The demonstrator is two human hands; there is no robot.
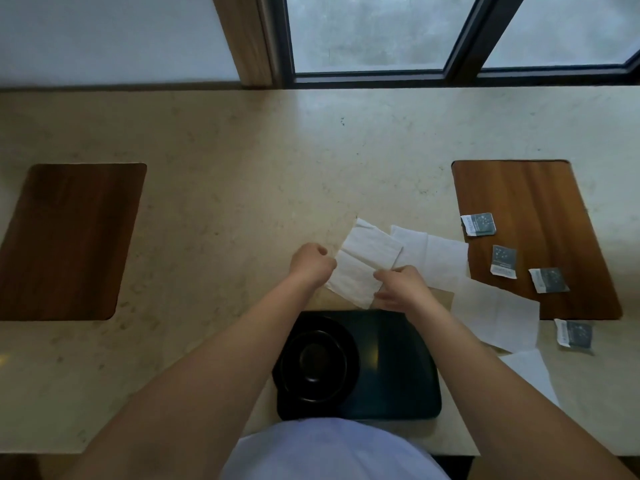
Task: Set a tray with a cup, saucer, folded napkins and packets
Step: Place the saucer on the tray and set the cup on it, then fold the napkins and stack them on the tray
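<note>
A dark tray lies at the counter's near edge. On its left half a black cup stands on a black saucer. Just beyond the tray a white napkin is partly folded over itself. My left hand pinches its left edge and my right hand holds its near right corner. More white napkins lie flat to the right, one nearer me. Several grey packets lie scattered at the right.
A wooden board at the right carries three of the packets; another packet lies on the counter beside it. A second wooden board lies at the left. The beige stone counter ends at a window wall.
</note>
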